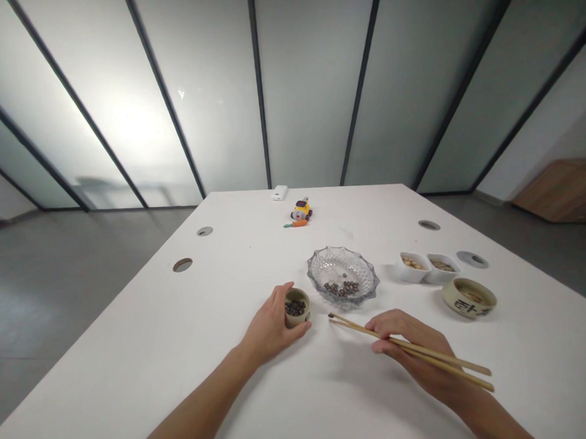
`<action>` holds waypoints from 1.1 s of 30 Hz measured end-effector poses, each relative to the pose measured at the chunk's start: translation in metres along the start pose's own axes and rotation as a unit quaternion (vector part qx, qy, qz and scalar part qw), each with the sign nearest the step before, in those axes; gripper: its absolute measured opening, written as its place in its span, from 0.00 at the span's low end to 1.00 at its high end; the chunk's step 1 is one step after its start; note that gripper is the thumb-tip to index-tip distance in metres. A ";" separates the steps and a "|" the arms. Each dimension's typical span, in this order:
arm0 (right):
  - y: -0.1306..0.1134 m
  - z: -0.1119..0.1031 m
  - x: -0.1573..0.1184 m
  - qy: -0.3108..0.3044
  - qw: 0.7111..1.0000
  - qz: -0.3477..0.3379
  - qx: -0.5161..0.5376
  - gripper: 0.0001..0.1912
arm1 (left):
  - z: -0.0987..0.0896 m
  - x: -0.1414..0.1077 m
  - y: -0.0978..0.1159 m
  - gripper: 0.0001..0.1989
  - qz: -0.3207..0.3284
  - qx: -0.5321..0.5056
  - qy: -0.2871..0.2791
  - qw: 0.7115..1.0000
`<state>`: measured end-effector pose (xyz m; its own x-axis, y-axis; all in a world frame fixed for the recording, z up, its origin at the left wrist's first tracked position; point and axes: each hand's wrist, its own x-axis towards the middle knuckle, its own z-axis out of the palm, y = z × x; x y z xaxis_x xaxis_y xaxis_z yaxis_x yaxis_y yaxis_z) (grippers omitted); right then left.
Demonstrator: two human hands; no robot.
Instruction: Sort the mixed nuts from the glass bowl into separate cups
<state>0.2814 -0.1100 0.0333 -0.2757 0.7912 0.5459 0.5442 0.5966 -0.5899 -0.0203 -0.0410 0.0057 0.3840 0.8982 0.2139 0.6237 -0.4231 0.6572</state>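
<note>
My left hand (275,322) is wrapped round a small beige cup (306,316) that stands on the table with dark beans (294,307) in it. In my right hand (412,341) is a pair of wooden chopsticks (440,361), tips pointing left. One small dark bean (331,315) sits at the chopstick tips, just right of the cup. Behind the tips stands a clear glass bowl (319,265) with scalloped edges; several brown beans (343,289) lie on its bottom.
At right are two white dishes (411,275) with pale pieces inside and a beige bowl (467,305) with dark lettering. Farther back on the white table (247,274) lie a toy carrot (296,224), a yellow toy vehicle (301,210) and a white box (279,193).
</note>
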 end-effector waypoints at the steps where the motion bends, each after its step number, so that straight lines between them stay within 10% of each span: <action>1: 0.001 0.000 0.000 -0.001 1.000 0.000 0.001 0.11 | 0.000 0.000 0.000 0.38 0.000 -0.001 -0.001 1.000; 33: -0.015 -0.001 0.001 -0.012 0.998 -0.058 -0.038 0.08 | -0.001 0.000 0.001 0.38 0.003 -0.009 0.004 1.000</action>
<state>0.2740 -0.1181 0.0431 -0.3594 0.7205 0.5931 0.5650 0.6738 -0.4761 -0.0204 -0.0414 0.0077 0.3814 0.8970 0.2233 0.6096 -0.4257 0.6687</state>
